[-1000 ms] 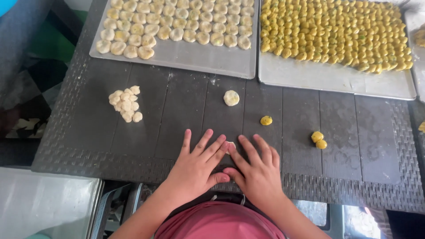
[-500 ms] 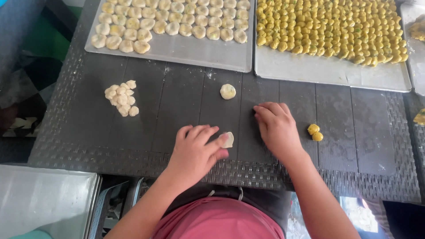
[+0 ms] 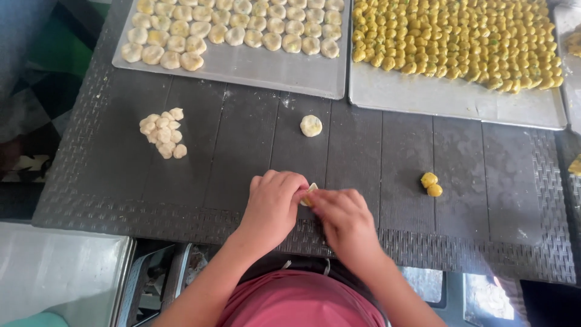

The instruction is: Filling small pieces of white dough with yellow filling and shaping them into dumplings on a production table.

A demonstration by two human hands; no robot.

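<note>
Both hands meet at the near edge of the dark table (image 3: 242, 151). My left hand (image 3: 273, 203) and my right hand (image 3: 344, 219) pinch a small pale dough piece (image 3: 309, 192) between their fingertips. A flat round dough disc (image 3: 311, 125) lies on the table ahead of them. Two yellow filling balls (image 3: 431, 184) sit to the right of my right hand. A pile of small pale dough lumps (image 3: 162, 131) lies to the left.
A metal tray (image 3: 284, 69) with rows of pale filled rounds stands at the back left. Beside it, a second tray (image 3: 460, 100) holds several rows of yellow balls. Another yellow piece (image 3: 575, 165) lies at the right table edge.
My right hand came back from beside the yellow balls to the left hand. Both hands now close together on the dough piece, which was under the left hand's fingers.
</note>
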